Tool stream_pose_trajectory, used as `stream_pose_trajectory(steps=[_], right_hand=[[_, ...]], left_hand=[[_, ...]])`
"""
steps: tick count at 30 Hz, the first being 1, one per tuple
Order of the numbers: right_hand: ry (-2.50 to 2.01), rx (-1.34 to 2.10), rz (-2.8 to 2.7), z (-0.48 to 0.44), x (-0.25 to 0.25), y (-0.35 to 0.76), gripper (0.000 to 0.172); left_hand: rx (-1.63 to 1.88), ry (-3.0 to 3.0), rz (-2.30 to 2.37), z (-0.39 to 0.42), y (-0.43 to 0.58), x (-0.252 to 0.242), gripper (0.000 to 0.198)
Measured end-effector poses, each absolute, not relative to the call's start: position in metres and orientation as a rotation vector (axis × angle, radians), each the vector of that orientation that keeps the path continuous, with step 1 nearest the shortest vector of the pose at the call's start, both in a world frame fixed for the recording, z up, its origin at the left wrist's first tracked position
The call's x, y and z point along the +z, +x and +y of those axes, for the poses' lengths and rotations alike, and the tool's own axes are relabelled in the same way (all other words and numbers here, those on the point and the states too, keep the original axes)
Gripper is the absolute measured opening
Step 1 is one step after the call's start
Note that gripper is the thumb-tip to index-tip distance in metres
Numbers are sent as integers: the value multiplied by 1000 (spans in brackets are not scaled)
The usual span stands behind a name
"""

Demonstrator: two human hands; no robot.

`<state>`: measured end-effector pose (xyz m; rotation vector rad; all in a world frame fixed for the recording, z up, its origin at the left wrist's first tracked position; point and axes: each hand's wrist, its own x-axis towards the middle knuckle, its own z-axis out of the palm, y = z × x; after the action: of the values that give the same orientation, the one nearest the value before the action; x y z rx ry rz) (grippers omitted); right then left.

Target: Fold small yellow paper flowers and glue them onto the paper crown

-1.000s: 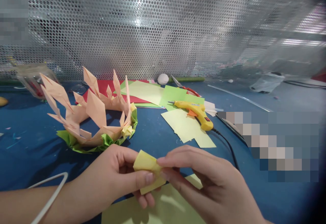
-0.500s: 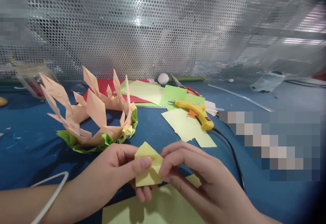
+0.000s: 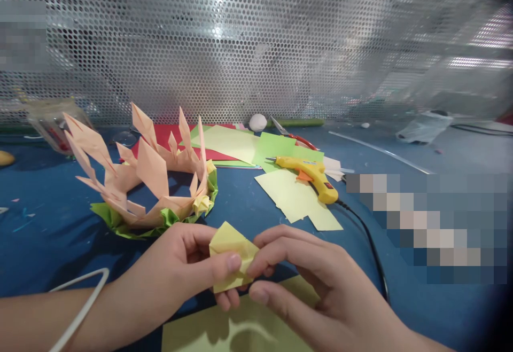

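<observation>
A small folded piece of yellow paper [image 3: 228,245] is pinched in my left hand [image 3: 196,269], its thumb pressed across the front and its other fingers behind. At the paper's right corner, the fingertips of my right hand [image 3: 316,282] touch or nearly touch the edge; the thumb stands apart below, so this hand is open. Under both hands lies a larger yellow sheet [image 3: 240,330]. Beyond my left hand stands a peach paper crown [image 3: 152,173] with pointed folded petals, green crumpled paper [image 3: 124,229] round its base and a yellow paper flower [image 3: 202,203].
A yellow glue gun [image 3: 308,167] rests on yellow and green paper, its black cord [image 3: 366,237] trailing right. Behind are scissors [image 3: 294,135], a white ball [image 3: 257,123] and red paper [image 3: 164,135]. A clear jar [image 3: 52,122] stands left, before a perforated metal screen [image 3: 240,37].
My right thumb has come away from the paper's corner and dropped, opening the pinch. The folded paper has tilted slightly in my left hand, and my left thumb lies a little farther right.
</observation>
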<state>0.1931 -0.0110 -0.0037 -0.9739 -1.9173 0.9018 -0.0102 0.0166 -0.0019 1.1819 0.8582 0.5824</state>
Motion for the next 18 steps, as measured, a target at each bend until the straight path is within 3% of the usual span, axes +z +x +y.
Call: stream_pose_trajectory(steps=[6,11,18], right_hand=[[-1072,1108,-1801,-11,-7,190,24],[-1161,1333,-1557,-11,-9,184,24],[-1195,1234,-1561,-16,-9,186,13]], left_hand=[[521,1204,925,7,-8,-4,8],[498,1237,986,7,-3,-4,12],[499,1186,1031,6,0,0,14]])
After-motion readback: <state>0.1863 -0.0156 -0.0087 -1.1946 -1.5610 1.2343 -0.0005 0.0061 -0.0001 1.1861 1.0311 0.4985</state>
